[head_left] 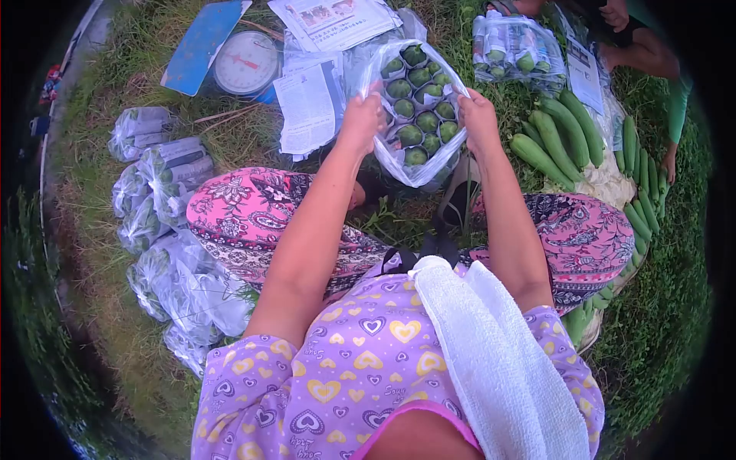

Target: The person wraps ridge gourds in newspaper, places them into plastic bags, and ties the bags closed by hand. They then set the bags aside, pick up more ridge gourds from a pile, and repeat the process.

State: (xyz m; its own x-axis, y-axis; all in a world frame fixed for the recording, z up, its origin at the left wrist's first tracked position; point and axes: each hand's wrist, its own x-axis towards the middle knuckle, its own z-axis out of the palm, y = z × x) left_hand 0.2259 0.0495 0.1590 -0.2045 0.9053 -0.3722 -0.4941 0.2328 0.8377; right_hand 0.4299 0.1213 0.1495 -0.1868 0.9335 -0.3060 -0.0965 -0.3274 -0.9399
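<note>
A clear plastic bag (416,176) stands with its mouth spread wide in front of me, between my knees. Packed upright inside it are several long green gourds (426,121), only their round ends showing, with bits of paper around them. My left hand (363,123) is closed on the left side of the bag's rim. On the opposite side, my right hand (478,120) grips the rim too. Sheets of newspaper (308,111) lie just left of the bag, close to my left hand.
A round dial scale (246,63) and a blue board (202,47) are at the upper left. Filled plastic bags (172,172) line the left side. Loose green gourds (563,134) lie at right. Another filled bag (517,47) sits near another person's arm (678,111).
</note>
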